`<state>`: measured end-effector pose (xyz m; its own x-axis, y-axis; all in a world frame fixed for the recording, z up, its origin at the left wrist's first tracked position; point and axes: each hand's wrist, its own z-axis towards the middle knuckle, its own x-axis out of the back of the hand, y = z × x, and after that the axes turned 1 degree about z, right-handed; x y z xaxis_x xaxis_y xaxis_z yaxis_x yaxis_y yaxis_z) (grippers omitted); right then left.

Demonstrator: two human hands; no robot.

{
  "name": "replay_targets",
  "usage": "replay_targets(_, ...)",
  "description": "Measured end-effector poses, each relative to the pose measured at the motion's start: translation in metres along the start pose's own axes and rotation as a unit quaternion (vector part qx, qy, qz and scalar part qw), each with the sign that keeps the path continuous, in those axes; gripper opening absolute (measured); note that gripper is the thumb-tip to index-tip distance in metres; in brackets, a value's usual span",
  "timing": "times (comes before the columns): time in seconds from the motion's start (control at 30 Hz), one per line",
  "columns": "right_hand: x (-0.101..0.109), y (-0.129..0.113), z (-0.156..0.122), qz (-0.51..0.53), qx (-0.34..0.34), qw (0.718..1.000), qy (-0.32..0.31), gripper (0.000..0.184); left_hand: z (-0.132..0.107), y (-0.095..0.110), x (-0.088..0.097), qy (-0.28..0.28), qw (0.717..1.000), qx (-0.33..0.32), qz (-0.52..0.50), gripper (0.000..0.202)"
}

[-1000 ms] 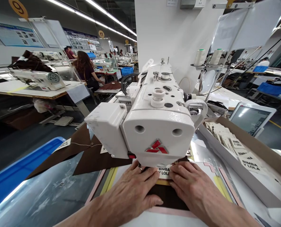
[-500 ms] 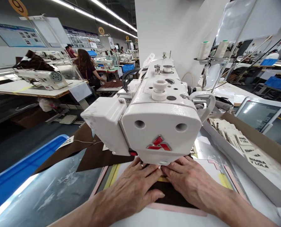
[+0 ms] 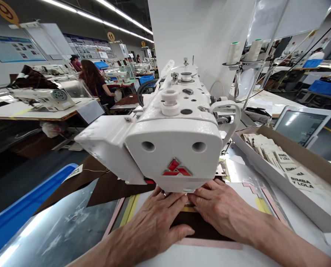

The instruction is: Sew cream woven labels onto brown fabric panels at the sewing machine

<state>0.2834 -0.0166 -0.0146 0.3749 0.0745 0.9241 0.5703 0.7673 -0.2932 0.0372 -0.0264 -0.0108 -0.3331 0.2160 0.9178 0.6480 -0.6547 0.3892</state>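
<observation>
My left hand (image 3: pixel 161 220) lies flat, thumb apart from the fingers, on a brown fabric piece (image 3: pixel 201 225) under the white sewing machine head (image 3: pixel 173 148). Beside it, my right hand (image 3: pixel 222 205) presses down flat with its fingers stretched forward. The two index fingers nearly meet below the machine's front, where the machine head hides some fingertips. A whitish bit, too small to name, shows between them. Pink strips (image 3: pixel 210 243) and yellow strips (image 3: pixel 130 210) border the brown fabric on the work surface.
Right of the machine, a cardboard box (image 3: pixel 285 213) holds several labels (image 3: pixel 300 181), with a tablet-like screen (image 3: pixel 301 124) behind. More brown fabric (image 3: pixel 112 189) lies to the left, over a blue bin (image 3: pixel 29 211). A co-worker (image 3: pixel 94 81) sits at another station.
My view has shifted slightly, so the machine appears further left. Both hands stay flat on the brown fabric in nearly the same place.
</observation>
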Motion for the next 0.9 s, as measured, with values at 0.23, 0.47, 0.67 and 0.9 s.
replay_targets(0.23,0.001,0.001,-0.001,0.022,0.001,1.000,-0.006,0.022,-0.004,-0.005,-0.006,0.012,1.000,-0.019,0.016,0.052)
replay_targets(0.47,0.000,0.002,0.000,0.034,-0.009,0.999,-0.008,0.024,-0.002,-0.001,-0.002,-0.003,1.000,-0.016,0.013,0.052)
replay_targets(0.67,0.000,0.002,-0.001,0.038,-0.015,0.999,-0.016,0.026,-0.002,-0.013,0.004,-0.016,0.998,-0.053,0.035,0.045)
replay_targets(0.9,-0.001,0.007,-0.005,0.022,0.013,1.000,-0.005,0.024,-0.002,-0.021,0.011,-0.012,0.993,-0.091,0.078,0.041)
